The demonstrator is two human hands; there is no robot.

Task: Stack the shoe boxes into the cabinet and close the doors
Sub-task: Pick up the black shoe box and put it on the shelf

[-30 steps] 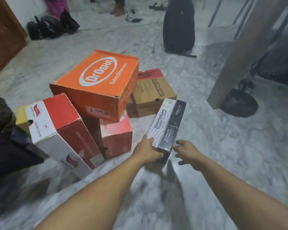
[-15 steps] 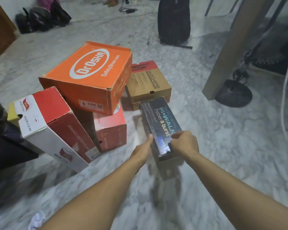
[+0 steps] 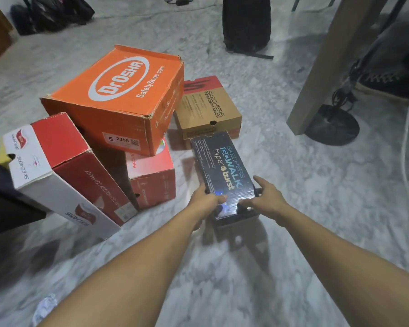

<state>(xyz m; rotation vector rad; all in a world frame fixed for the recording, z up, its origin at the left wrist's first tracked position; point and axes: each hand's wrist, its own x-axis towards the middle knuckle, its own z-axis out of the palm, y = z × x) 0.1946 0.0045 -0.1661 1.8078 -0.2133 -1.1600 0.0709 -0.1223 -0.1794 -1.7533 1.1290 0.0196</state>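
Note:
A dark Skechers GOwalk shoe box (image 3: 222, 168) lies lid up on the marble floor. My left hand (image 3: 204, 200) grips its near left corner, thumb on the lid. My right hand (image 3: 266, 199) grips its near right corner. Behind it sits a brown Skechers Performance box (image 3: 208, 109). A big orange Dr.Osha box (image 3: 118, 95) rests tilted on a red box (image 3: 151, 178). A red and white Skechers box (image 3: 62, 171) leans at the left. No cabinet is in view.
A wooden table leg (image 3: 328, 64) and a black round stand base (image 3: 332, 125) are at the right. A black backpack (image 3: 246, 22) stands at the back. Dark bags (image 3: 50, 13) line the far left wall. A dark object (image 3: 0, 204) sits at the left edge.
The dark box was on its side a second ago; it has been turned lid up. Both hands have shifted to its near corners.

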